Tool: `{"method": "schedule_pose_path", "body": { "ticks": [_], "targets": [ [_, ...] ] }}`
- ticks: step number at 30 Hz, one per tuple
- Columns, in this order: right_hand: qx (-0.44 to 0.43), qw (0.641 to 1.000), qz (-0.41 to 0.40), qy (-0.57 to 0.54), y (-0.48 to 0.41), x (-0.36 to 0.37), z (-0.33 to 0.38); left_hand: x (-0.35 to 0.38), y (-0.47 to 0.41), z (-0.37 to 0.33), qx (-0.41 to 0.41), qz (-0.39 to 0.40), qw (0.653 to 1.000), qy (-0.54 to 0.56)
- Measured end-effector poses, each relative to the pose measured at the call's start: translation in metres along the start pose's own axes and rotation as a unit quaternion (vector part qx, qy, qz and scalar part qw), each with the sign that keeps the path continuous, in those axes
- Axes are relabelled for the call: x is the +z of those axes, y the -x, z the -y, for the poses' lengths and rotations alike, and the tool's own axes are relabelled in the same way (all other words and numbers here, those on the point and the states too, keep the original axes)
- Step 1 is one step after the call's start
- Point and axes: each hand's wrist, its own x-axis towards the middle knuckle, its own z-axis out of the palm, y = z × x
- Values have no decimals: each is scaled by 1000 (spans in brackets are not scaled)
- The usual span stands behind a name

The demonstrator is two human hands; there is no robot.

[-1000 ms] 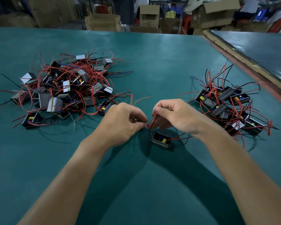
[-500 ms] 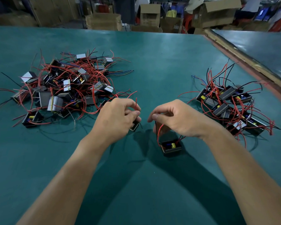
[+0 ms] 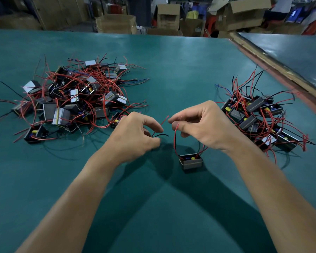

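Small black module (image 3: 190, 161) sits on the tabletop (image 3: 171, 73), below the gap between the hands and nearer the right one. Its red lead (image 3: 175, 139) rises to the right hand (image 3: 202, 125), which pinches it between thumb and forefinger. Left hand (image 3: 133, 134) is curled, gripping loose wires (image 3: 162, 134), one red and one black, whose ends stick out. Left pile (image 3: 75, 99) and right pile (image 3: 257, 115) of modules lie to either side.

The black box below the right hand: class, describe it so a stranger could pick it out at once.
On the green table lie a left heap and a right heap of tangled wired boxes. Between them, below the right hand, is one black box. It alone stands apart from both heaps, its red wire pinched by that hand.
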Motion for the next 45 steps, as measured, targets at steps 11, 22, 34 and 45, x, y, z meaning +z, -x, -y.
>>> {"method": "schedule_pose_path", "body": {
  "ticks": [11,22,34,45],
  "targets": [
    [22,999,16,-37,0,-1,2,6,-5,1,72,-101,992,36],
    [-5,1000,12,-27,-1,0,1,8,-3,-1,107,-89,989,56],
    [-5,1000,-7,-21,-1,0,1,9,0,-4,103,-68,991,58],
    [-8,1000,8,-22,0,-1,3,8,0,-3,87,-45,989,110]
  ]
}}
